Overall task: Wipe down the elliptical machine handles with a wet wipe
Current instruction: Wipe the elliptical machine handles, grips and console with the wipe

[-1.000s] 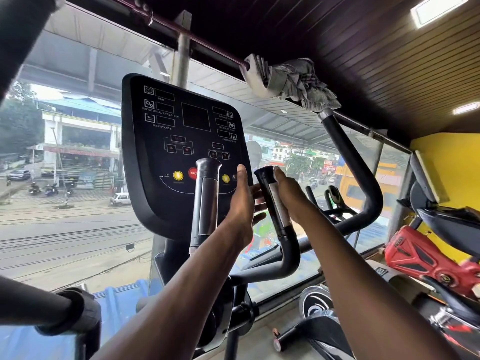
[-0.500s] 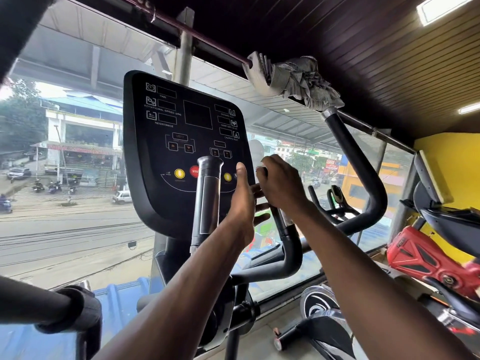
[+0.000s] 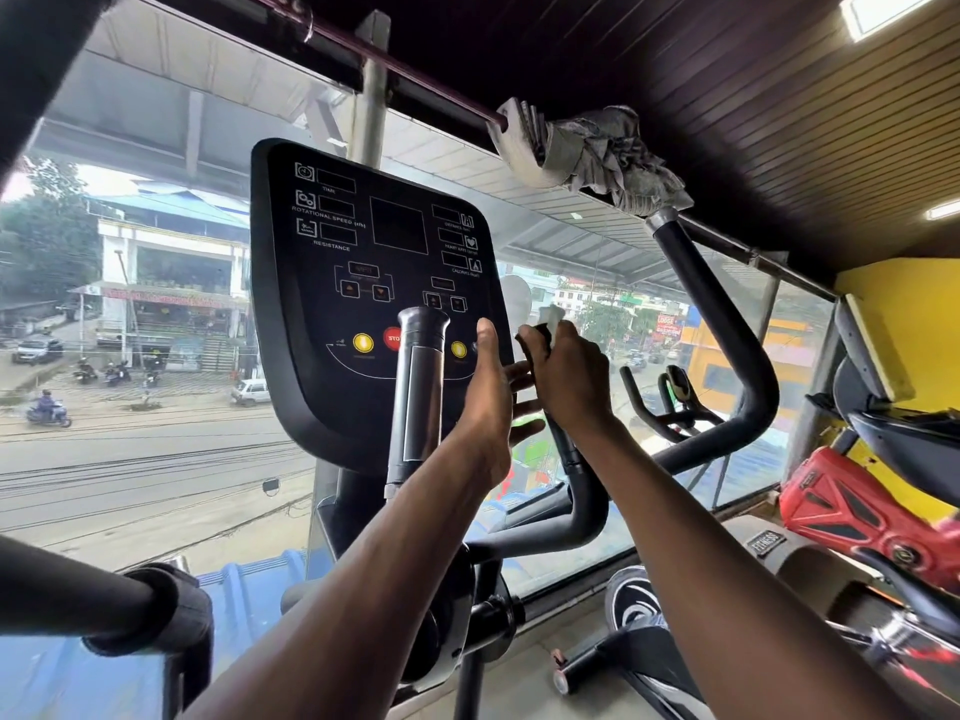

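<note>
Right hand [image 3: 569,379] curls around the top of the short black upright grip with the metal sensor strip [image 3: 563,433]; a small white wet wipe [image 3: 551,315] shows above its fingers, pinched against the grip's tip. Left hand [image 3: 488,402] is flat, fingers straight, touching the grip's near side. Judgement: keep the wipe wrapped fully around and draw downward, left hand steadying. The matching left-hand grip [image 3: 421,392] remains.

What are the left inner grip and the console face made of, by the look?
Left inner grip: dark matte rubber or foam sleeve with an inset shiny plate, likely metal given its streaky reflection. Console face: black satin plastic, probably; smooth moulded rim, printed white legends.
</note>
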